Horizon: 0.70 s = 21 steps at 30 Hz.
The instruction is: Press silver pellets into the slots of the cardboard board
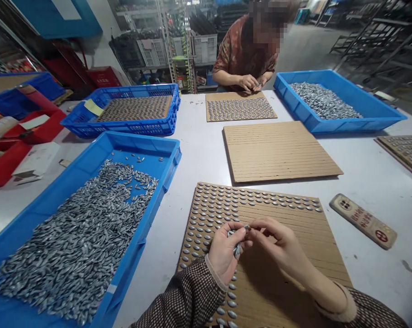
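My left hand (226, 248) is curled around several small grey oval pieces (237, 249) that are pointed at both ends. Between its thumb and finger one more such piece (246, 227) sticks out. The thumb and forefinger of my right hand (281, 243) close on that piece from the other side. Both hands hover over a brown slotted cardboard sheet (294, 228). Rows of the same grey pieces (212, 205) sit in its slots along the left side and the far edge. My hands hide part of the sheet's middle.
Left stands a blue tray (158, 193) heaped with loose grey pieces. Beyond are a blue crate (124, 125) with a filled sheet, a slotted cardboard stack (281, 150) and another blue tray (363, 125). A printed plaque (363, 221) lies right. A co-worker (238, 59) works opposite.
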Available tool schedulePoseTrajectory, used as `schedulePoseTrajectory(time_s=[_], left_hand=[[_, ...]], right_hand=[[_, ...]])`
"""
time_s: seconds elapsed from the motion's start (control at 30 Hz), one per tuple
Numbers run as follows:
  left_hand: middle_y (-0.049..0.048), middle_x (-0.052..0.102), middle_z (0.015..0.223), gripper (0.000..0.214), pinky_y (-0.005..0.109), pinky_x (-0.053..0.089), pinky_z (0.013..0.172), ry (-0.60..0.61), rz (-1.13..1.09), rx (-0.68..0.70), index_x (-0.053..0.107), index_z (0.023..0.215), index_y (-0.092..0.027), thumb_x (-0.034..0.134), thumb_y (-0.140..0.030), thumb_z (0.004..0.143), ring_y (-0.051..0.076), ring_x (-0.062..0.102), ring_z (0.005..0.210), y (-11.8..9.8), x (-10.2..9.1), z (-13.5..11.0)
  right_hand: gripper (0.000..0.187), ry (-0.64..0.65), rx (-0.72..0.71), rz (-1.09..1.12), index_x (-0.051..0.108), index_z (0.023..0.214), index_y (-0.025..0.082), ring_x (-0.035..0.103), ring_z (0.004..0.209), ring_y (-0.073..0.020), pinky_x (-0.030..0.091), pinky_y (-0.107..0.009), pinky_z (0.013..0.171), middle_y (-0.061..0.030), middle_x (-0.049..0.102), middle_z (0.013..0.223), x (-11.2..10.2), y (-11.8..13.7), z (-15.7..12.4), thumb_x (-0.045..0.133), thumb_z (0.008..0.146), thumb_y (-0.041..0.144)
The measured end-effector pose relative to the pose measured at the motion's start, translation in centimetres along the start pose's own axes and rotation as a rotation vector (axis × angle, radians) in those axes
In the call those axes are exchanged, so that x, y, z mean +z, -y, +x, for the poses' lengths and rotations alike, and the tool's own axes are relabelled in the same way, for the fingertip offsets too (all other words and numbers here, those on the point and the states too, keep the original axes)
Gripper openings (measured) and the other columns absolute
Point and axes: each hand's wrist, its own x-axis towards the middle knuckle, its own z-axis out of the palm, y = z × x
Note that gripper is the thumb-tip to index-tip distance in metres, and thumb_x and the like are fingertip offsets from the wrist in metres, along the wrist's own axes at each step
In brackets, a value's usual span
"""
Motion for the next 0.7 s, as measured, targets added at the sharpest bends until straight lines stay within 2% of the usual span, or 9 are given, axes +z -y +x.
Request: schedulePoseTrajectory(time_s=[0.13, 0.23, 0.37, 0.43, 0.5, 0.6, 0.7], left_hand=[[0.0036, 0.066, 0.077, 0.02, 0.019, 0.048, 0.065, 0.03, -0.035, -0.038, 0.061, 0.081, -0.013, 0.077, -0.021, 0.07, 0.009, 0.062, 0.068, 0.2, 0.3, -0.2], [0.0061, 0.067, 0.084, 0.014, 0.02, 0.049, 0.066, 0.083, -0.067, -0.077, 0.064, 0.084, -0.012, 0.07, -0.022, 0.078, 0.011, 0.063, 0.072, 0.5, 0.5, -0.5], [0.0132, 0.068, 0.101, 0.02, 0.028, 0.052, 0.08, 0.145, -0.083, -0.143, 0.065, 0.095, -0.01, 0.062, -0.026, 0.084, 0.019, 0.066, 0.09, 0.1, 0.9, -0.7], [0.0153, 0.068, 0.104, 0.024, 0.031, 0.053, 0.083, 0.108, -0.086, -0.182, 0.065, 0.098, -0.008, 0.062, -0.027, 0.084, 0.022, 0.067, 0.093, -0.5, 1.0, -0.7], [0.0159, 0.067, 0.106, 0.024, 0.031, 0.053, 0.086, 0.034, -0.127, -0.182, 0.063, 0.1, -0.008, 0.06, -0.026, 0.084, 0.023, 0.067, 0.096, -1.1, 0.9, -0.4], [0.0156, 0.067, 0.107, 0.021, 0.031, 0.053, 0.087, -0.064, -0.189, -0.159, 0.059, 0.103, -0.009, 0.054, -0.02, 0.085, 0.022, 0.068, 0.096, -1.3, 0.6, -0.1], [0.016, 0.068, 0.1, 0.02, 0.032, 0.054, 0.085, -0.031, -0.144, -0.206, 0.057, 0.102, -0.009, 0.052, -0.013, 0.083, 0.022, 0.07, 0.09, -0.7, 0.5, 0.0]], right_hand=[[0.023, -0.007, -0.126, -0.081, 0.062, 0.112, 0.025, 0.061, 0.095, -0.0206, 0.054, -0.033, 0.078, -0.009, 0.064, 0.103, 0.8, 0.4, -0.8, 0.051, 0.092, 0.023], [0.025, 0.002, -0.157, -0.173, 0.063, 0.113, 0.025, 0.061, 0.093, -0.0205, 0.054, -0.033, 0.076, -0.0093, 0.063, 0.101, 0.8, 0.0, -1.1, 0.051, 0.092, 0.021], [0.021, -0.002, -0.179, -0.211, 0.065, 0.106, 0.025, 0.061, 0.085, -0.0185, 0.053, -0.032, 0.071, -0.0077, 0.065, 0.092, -0.2, -0.7, -0.9, 0.049, 0.093, 0.02], [0.018, -0.011, -0.133, -0.173, 0.064, 0.104, 0.024, 0.063, 0.082, -0.0177, 0.053, -0.03, 0.068, -0.007, 0.066, 0.092, -1.1, -1.5, -0.4, 0.05, 0.093, 0.023], [0.015, -0.083, -0.067, -0.17, 0.064, 0.099, 0.022, 0.064, 0.076, -0.0169, 0.053, -0.029, 0.064, -0.0058, 0.069, 0.089, -2.0, -2.8, 0.3, 0.053, 0.091, 0.028], [0.016, -0.164, -0.058, -0.284, 0.065, 0.089, 0.02, 0.064, 0.069, -0.0164, 0.052, -0.029, 0.061, -0.0049, 0.07, 0.083, -2.7, -5.0, 1.7, 0.054, 0.09, 0.031], [0.017, -0.13, -0.099, -0.357, 0.065, 0.089, 0.019, 0.064, 0.075, -0.0173, 0.051, -0.03, 0.068, -0.0053, 0.07, 0.085, -2.4, -6.8, 2.8, 0.051, 0.092, 0.029]])
